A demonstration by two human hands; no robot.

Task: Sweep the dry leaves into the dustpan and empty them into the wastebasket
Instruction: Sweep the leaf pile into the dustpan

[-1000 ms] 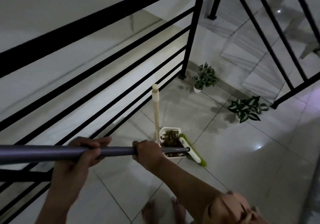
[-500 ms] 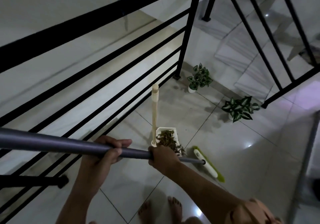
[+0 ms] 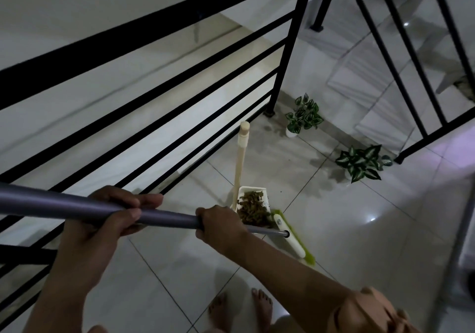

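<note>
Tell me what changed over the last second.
The broom head pulled back from the dustpan mouth, then returned against its front edge. Both hands, left hand and right hand, kept gripping the broom handle. Dustpan, dry leaves and potted plants stayed put.

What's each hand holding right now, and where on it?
Both grip the broom handle: left hand higher up the grey shaft, right hand lower, where it narrows toward the head. The dustpan stands unheld.
</note>
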